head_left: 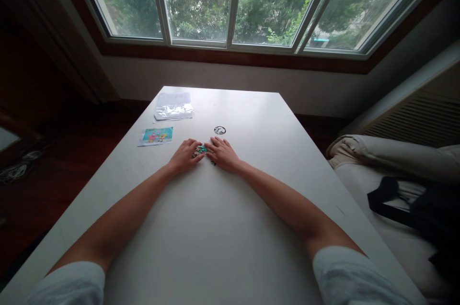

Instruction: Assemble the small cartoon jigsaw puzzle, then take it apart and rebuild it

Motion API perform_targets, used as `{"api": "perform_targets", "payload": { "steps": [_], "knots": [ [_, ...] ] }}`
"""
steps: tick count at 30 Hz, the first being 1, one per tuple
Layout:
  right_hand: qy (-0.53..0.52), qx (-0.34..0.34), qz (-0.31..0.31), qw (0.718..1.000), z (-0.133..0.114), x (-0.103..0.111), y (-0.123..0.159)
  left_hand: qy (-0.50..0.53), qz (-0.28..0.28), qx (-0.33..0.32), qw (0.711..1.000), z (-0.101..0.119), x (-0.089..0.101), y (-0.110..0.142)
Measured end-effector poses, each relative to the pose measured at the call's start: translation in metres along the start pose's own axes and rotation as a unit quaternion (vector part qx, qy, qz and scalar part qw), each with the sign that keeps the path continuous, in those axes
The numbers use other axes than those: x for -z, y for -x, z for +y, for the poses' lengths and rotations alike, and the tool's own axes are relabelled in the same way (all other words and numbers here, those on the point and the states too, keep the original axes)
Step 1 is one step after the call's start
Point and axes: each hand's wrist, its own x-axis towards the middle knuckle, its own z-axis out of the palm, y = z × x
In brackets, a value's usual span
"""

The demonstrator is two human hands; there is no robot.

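small jagged puzzle pieces, hands cupping.

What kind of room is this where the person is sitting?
Probably a room in a home. A white table stands under a big bay window with trees outside, and a cushioned seat sits beside it. Both hands, left hand and right hand, rest on small puzzle pieces.
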Motion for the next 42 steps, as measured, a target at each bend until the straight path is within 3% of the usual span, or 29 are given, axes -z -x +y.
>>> {"api": "perform_targets", "payload": {
  "steps": [4,8,13,16,23,27,32,39,42],
  "knots": [
    [-0.067,-0.027,0.042,0.997,0.008,0.002,-0.003,-0.028,-0.009,-0.004,1.000,0.009,-0.002,0.004],
    [-0.089,-0.048,0.065,0.993,0.026,0.010,0.012,-0.070,-0.005,0.068,0.995,0.023,-0.013,0.007],
    [-0.037,0.008,0.052,0.998,0.027,0.019,0.044,-0.084,-0.025,0.124,0.988,0.031,-0.025,0.003],
    [0.011,0.048,0.017,0.999,0.016,0.017,0.051,-0.099,-0.005,0.111,0.989,0.029,-0.026,0.000],
    [0.027,0.045,-0.003,0.999,0.006,0.009,0.040,-0.116,0.035,0.079,0.990,0.024,-0.019,-0.001],
    [0.014,0.028,0.015,0.999,0.009,0.008,0.041,-0.125,0.027,0.096,0.987,0.025,-0.020,0.002],
    [-0.011,0.062,0.011,0.998,0.011,0.007,0.041,-0.112,0.001,0.122,0.986,0.025,-0.023,0.003],
    [-0.122,-0.018,0.119,0.985,0.021,0.002,0.036,-0.103,-0.051,0.040,0.993,0.019,-0.026,0.000],
    [-0.143,-0.030,0.129,0.981,0.023,0.001,0.036,-0.103,-0.054,0.036,0.993,0.018,-0.026,-0.001]
  ]
}}
